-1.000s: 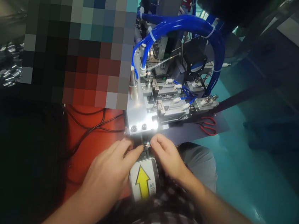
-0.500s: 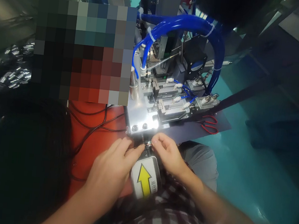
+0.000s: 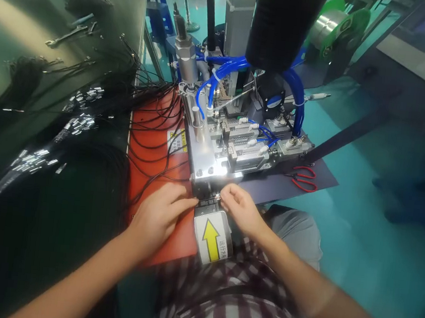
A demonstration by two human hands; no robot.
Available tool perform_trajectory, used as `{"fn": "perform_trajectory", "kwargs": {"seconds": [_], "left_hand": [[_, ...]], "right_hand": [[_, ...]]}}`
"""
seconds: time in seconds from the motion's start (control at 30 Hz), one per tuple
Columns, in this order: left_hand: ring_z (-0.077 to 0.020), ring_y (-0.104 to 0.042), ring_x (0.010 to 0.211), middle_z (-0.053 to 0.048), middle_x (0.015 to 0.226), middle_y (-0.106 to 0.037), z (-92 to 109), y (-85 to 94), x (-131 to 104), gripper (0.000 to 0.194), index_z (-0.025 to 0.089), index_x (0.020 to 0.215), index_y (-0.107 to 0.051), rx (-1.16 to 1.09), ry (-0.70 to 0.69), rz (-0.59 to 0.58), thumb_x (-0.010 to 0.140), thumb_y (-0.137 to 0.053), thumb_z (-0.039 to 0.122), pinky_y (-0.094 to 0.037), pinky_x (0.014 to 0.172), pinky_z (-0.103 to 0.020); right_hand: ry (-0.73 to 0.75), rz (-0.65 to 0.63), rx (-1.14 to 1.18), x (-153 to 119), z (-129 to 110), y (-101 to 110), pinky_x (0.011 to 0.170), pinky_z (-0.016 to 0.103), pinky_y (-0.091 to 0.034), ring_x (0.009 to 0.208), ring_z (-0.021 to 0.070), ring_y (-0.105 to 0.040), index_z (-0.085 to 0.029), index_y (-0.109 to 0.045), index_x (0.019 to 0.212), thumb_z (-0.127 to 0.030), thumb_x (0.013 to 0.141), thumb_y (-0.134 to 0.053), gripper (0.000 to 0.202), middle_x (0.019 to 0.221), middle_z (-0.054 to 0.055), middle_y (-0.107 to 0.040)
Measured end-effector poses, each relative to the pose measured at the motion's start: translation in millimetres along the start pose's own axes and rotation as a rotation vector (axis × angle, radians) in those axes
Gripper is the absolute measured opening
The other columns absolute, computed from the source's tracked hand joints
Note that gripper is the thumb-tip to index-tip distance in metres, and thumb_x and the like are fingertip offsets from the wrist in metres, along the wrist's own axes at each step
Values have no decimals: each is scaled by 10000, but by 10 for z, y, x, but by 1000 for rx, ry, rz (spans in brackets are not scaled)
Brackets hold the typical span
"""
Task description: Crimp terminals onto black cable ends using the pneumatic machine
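My right hand (image 3: pixel 238 207) is closed in a pinch at the front of the machine (image 3: pixel 213 154), beside a small metallic piece (image 3: pixel 216 197) at its fingertips; what the pinch holds is too small to make out. On the other side of the small black fixture (image 3: pixel 207 206), my left hand (image 3: pixel 159 211) has its index finger and thumb pointing to the fixture's left edge. Its other fingers are curled, and whether it holds a thin cable is hidden. Just below the fixture is a white plate with a yellow arrow (image 3: pixel 211 240).
Black cables (image 3: pixel 157 138) lie across the red surface (image 3: pixel 173 243) on the left, with shiny metal-ended cables (image 3: pixel 79 124) beyond. Red-handled pliers (image 3: pixel 305 179) rest right of the machine. Blue hoses (image 3: pixel 299 92) arch over it, and a green spool (image 3: pixel 330 27) stands behind.
The view has shifted, showing more of the cables and the spool. My left hand has moved left, away from the small metallic piece; my right hand stays pinched beside it.
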State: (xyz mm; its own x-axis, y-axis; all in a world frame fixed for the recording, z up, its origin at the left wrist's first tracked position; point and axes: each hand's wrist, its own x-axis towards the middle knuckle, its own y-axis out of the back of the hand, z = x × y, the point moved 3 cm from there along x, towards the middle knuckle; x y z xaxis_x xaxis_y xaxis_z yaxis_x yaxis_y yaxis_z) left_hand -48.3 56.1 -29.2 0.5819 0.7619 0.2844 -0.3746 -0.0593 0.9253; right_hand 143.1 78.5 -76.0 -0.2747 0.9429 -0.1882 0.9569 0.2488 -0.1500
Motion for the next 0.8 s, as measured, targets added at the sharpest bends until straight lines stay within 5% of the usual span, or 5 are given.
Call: {"fn": "perform_trajectory", "kwargs": {"seconds": [0.3, 0.53, 0.8], "left_hand": [[-206, -558, 835, -106, 946, -614, 352, -111, 192, 355, 124, 1171, -609, 40, 76, -54, 909, -371, 83, -518, 703, -314], [-205, -574, 851, -85, 924, -609, 333, -132, 253, 362, 144, 1108, -647, -37, 174, -87, 888, -370, 69, -526, 702, -306], [-187, -585, 890, -65, 955, -616, 293, -150, 172, 346, 176, 1106, -642, -113, 191, 6, 899, -377, 90, -540, 749, -304]], "right_hand": [[6, -1, -24, -6, -7, 10, 511, 240, -288, 514, 98, -336, -215, -411, 688, -512, 842, -543, 359, 560, -81, -400], [-24, 16, -48, -18, -26, 21, 506, 242, -297, 512, 101, -353, -216, -400, 659, -482, 863, -516, 355, 559, -73, -409], [-67, 135, -178, -26, 16, -9, 531, 253, -300, 548, 115, -362, -213, -438, 686, -342, 812, -568, 223, 587, -78, -388]]}}
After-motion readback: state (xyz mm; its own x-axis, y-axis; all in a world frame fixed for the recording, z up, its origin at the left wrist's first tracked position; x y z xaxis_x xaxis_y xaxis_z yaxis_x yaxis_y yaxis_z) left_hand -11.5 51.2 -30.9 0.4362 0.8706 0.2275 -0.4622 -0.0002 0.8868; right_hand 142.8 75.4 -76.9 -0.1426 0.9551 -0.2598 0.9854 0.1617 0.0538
